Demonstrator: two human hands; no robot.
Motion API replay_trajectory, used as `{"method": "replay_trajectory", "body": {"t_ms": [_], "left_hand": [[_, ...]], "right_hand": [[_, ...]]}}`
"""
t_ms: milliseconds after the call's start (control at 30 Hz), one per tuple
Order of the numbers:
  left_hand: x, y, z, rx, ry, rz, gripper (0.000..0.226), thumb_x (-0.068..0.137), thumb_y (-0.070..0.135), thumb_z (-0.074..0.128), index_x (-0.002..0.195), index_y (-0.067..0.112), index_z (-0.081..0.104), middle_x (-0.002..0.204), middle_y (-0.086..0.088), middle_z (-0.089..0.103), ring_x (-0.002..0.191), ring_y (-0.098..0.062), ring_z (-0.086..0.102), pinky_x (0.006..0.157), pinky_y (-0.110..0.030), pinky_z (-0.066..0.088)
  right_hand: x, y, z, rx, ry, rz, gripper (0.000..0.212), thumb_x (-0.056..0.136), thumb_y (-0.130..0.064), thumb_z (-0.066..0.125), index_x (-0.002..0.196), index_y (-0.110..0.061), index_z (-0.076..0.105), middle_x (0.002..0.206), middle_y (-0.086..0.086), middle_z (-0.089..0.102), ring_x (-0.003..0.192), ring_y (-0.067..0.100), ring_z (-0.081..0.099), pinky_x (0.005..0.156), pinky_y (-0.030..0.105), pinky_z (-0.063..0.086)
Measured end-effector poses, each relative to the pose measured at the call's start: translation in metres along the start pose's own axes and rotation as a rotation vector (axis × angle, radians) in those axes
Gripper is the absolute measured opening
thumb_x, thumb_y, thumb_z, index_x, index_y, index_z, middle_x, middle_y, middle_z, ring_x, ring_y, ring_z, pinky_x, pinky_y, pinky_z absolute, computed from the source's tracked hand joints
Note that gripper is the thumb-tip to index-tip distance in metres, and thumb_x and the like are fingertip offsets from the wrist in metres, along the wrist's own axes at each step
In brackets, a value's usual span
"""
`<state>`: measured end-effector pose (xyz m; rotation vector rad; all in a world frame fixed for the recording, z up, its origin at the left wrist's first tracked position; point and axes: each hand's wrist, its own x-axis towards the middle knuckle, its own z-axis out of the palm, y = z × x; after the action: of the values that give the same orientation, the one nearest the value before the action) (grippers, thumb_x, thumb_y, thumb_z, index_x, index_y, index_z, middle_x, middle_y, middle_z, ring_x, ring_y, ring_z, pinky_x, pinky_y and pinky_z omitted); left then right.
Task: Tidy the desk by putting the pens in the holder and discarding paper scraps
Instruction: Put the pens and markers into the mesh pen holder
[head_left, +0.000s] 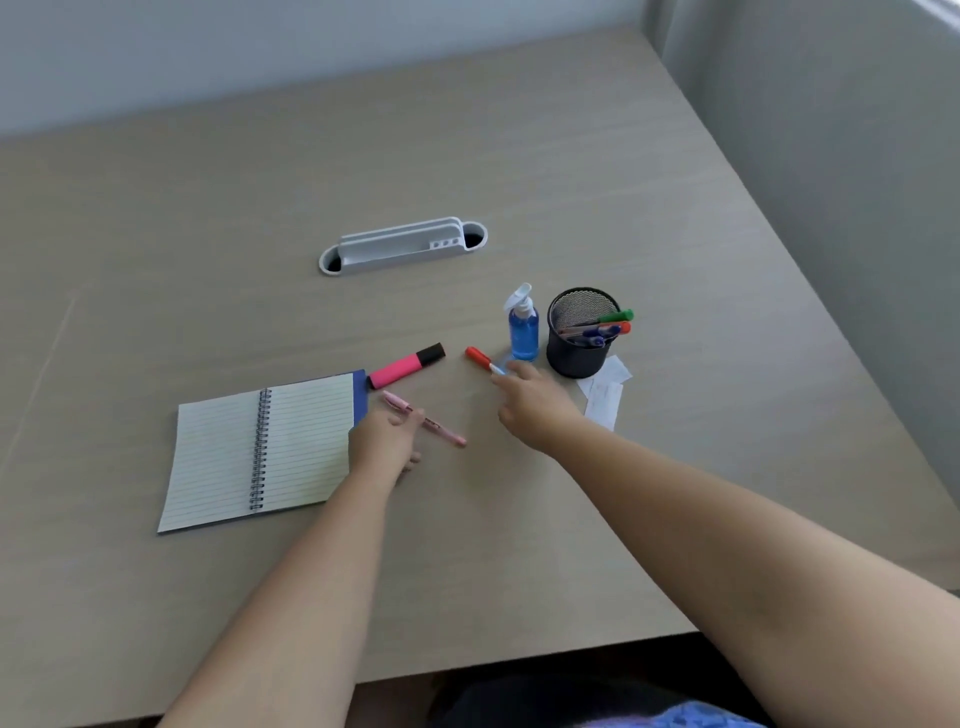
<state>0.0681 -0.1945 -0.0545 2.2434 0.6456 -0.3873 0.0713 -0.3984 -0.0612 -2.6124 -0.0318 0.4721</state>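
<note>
A black mesh pen holder (577, 358) stands right of centre with several pens in it. My right hand (532, 408) pinches the end of a red-capped pen (479, 357), which lies low over the desk just left of the holder. My left hand (384, 441) curls its fingers around the middle of a pink pen (451, 435) beside the notebook. A pink highlighter with a black cap (408, 365) lies on the desk between the two hands. White paper scraps (605, 397) lie in front of the holder, to the right of my right hand.
An open spiral notebook (260, 452) lies at the left. A small blue spray bottle (523, 330) stands right next to the holder. A grey cable tray (402, 244) is set into the desk further back. A grey partition (831, 156) bounds the right side.
</note>
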Motion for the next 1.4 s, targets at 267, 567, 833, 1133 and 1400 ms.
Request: {"method": "replay_trajectory", "body": {"t_ms": [267,567,833,1133,1400], "left_hand": [[0.012,0.012,0.002,0.059,-0.067,-0.077,0.039,0.076,0.048,0.068,0.070,0.010,0.061,0.054,-0.010,0.066,0.040,-0.022,0.058,0.048,-0.023,0.046],[0.001,0.013,-0.005,-0.226,-0.170,-0.039,0.009,0.078,0.012,0.065,0.080,0.003,0.064,0.070,-0.013,0.071,0.060,-0.020,0.071,0.066,-0.032,0.060],[-0.071,0.102,0.018,-0.286,-0.181,0.589,0.011,0.077,0.012,0.073,0.077,0.019,0.064,0.076,0.001,0.071,0.061,-0.010,0.062,0.056,-0.022,0.047],[-0.073,0.163,0.055,-0.075,-0.045,0.824,0.020,0.082,0.009,0.066,0.099,0.019,0.062,0.088,-0.002,0.068,0.080,-0.017,0.067,0.077,-0.029,0.055],[-0.077,0.150,0.053,0.014,-0.056,0.878,0.050,0.083,-0.006,0.058,0.126,0.018,0.054,0.123,-0.007,0.063,0.104,-0.019,0.065,0.090,-0.020,0.043]], "right_hand": [[-0.013,0.002,0.004,0.024,-0.016,0.160,0.037,0.085,-0.014,0.059,0.121,-0.014,0.050,0.111,0.011,0.057,0.099,0.031,0.057,0.077,0.036,0.047],[-0.078,0.005,-0.041,0.475,0.245,0.134,0.006,0.077,-0.009,0.065,0.083,-0.009,0.065,0.073,-0.005,0.059,0.061,0.008,0.052,0.063,0.027,0.045],[-0.064,0.044,-0.145,0.655,0.602,0.216,0.008,0.082,-0.027,0.070,0.077,-0.028,0.064,0.072,-0.013,0.066,0.073,0.011,0.059,0.064,0.024,0.044],[-0.038,0.066,-0.134,0.613,0.375,0.266,0.028,0.091,-0.034,0.062,0.114,-0.018,0.066,0.084,-0.009,0.059,0.071,0.006,0.054,0.067,0.023,0.043],[-0.057,0.066,-0.119,0.615,0.634,0.239,0.029,0.089,-0.018,0.052,0.115,-0.026,0.062,0.113,-0.005,0.053,0.107,0.017,0.053,0.092,0.033,0.046]]}}
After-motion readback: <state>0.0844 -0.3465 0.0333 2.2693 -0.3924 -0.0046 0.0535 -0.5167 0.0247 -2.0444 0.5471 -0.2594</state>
